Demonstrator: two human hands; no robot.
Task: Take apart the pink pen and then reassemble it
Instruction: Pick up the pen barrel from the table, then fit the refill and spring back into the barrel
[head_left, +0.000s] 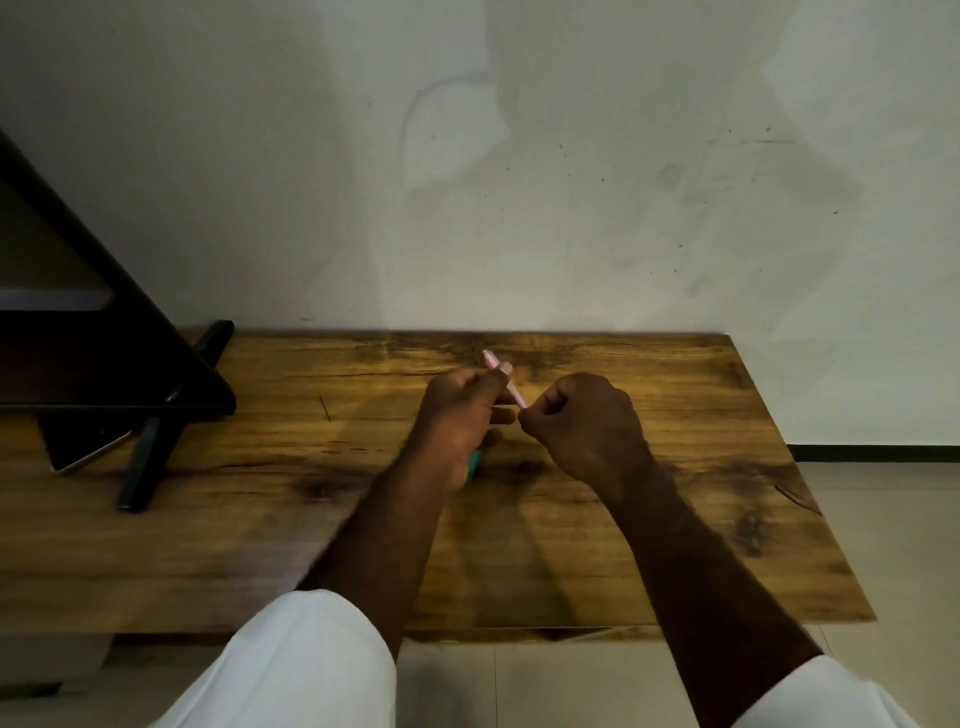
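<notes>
The pink pen (503, 373) is held above the wooden table (675, 467), slanting from upper left to lower right. My left hand (457, 421) grips its upper part, with the pen's far end sticking out past the fingers. My right hand (587, 421) is closed in a fist and pinches the pen's lower end between its fingertips. Most of the barrel is hidden by my fingers. Something teal (474, 464) peeks out from under my left hand; I cannot tell what it is.
A black stand (150, 441) with a dark slanted panel occupies the table's left end, with a phone-like slab (88, 447) under it. A small dark thin mark or item (325, 408) lies on the wood. A wall rises behind the table; tiled floor lies to the right.
</notes>
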